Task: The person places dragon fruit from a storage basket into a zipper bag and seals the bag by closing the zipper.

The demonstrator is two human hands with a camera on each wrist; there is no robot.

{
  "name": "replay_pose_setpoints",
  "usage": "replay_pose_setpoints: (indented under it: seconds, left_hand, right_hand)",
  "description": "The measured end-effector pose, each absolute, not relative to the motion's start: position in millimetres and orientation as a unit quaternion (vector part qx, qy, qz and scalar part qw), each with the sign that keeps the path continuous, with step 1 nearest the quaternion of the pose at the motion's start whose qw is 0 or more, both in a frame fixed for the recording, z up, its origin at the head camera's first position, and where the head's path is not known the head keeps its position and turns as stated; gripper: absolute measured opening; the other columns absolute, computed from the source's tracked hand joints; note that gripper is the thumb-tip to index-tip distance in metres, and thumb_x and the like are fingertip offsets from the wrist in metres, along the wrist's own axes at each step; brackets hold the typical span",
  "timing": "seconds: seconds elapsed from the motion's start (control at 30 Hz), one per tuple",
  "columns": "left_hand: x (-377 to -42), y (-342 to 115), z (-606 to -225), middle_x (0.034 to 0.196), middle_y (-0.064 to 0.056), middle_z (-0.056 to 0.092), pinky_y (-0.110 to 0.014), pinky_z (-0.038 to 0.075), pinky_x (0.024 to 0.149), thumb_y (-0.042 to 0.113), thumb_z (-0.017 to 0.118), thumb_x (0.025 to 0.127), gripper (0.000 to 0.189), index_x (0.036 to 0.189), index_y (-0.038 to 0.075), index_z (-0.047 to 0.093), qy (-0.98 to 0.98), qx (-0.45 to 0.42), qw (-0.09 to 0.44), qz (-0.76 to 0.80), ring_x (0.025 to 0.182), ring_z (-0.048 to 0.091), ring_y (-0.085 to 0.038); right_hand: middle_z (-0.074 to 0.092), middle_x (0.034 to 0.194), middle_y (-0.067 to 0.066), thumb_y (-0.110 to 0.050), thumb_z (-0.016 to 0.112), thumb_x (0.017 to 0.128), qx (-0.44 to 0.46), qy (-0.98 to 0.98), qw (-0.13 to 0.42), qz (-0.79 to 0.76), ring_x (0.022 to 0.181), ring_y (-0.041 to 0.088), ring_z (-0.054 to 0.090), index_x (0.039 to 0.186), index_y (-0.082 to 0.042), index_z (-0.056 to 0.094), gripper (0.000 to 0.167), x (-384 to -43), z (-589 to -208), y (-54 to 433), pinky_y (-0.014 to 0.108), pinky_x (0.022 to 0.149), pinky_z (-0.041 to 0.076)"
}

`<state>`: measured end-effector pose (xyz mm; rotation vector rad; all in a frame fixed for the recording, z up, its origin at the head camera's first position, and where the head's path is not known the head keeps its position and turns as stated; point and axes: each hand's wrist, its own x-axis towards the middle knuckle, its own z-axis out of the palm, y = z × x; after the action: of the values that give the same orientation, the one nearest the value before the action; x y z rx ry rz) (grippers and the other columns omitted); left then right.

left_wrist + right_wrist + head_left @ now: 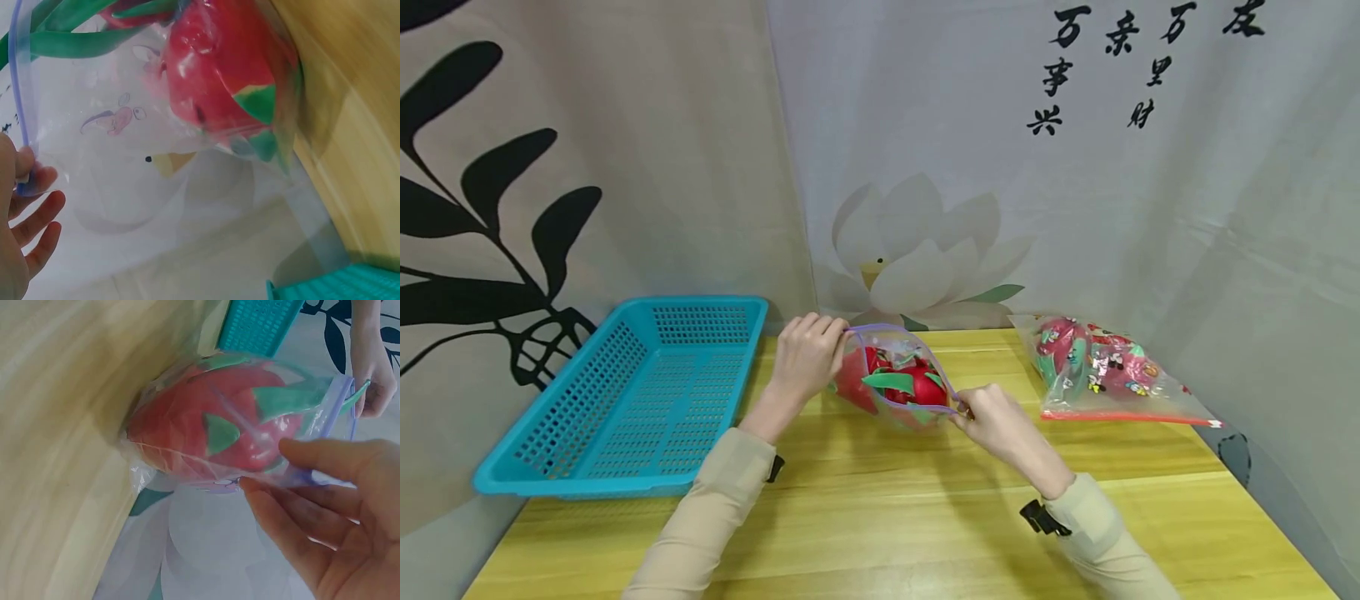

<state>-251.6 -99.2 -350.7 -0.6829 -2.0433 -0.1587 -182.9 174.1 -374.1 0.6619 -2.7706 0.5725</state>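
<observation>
A clear zip bag [857, 333] with a purple zip edge stands on the table between the hands, its mouth spread wide. Inside are red dragon fruits [925, 383] with green leaf-like scales, artificial in look. My left hand [808, 354] pinches the far left corner of the zip edge between thumb and fingers. At the opposite corner, my right hand [1000, 425] pinches the rim. Through the plastic in the right wrist view, a plump red fruit [187, 419] fills the bag's lower part. The left wrist view shows a small cartoon print on the bag.
A blue perforated plastic basket [655, 417] stands on the left of the wooden table [880, 517]. On the right lies another clear bag [1097, 367] with a red zip, holding red and green things under cartoon prints. A printed cloth [925, 167] hangs behind.
</observation>
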Motion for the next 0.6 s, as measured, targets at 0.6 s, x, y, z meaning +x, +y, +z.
replay_pose_setpoints:
  seconds: [0.6]
  left_hand:
    - [-253.3,-114.1,-326.6,0.079,-0.009,0.072,-0.037,0.054,0.064,0.016,0.066,0.089,0.012,0.087,0.005,0.069,-0.823,-0.261,0.498,-0.083,0.07,0.064,-0.027]
  right_hand:
    - [0.071,0.07,0.011,-0.01,0.069,0.084,0.249,-0.916,0.281,0.138,0.056,0.021,0.06,0.084,-0.001,0.073,0.01,-221.4,-330.0,192.5,0.032,0.049,0.047]
